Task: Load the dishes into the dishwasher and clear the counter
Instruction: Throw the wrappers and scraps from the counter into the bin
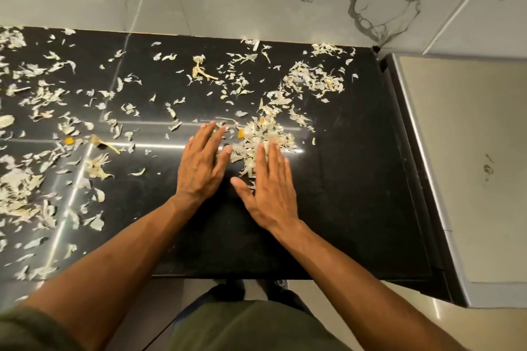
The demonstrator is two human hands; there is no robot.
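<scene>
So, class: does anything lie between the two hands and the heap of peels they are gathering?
Nothing visible does. The left hand and right hand lie flat on the counter, either side of the peel heap, fingers already touching it.

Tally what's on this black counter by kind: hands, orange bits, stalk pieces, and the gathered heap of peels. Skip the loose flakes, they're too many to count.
Hands: 2, left hand and right hand, flat on the counter
Orange bits: 2
Stalk pieces: 2
Heap of peels between the hands: 1
Total: 7
</scene>
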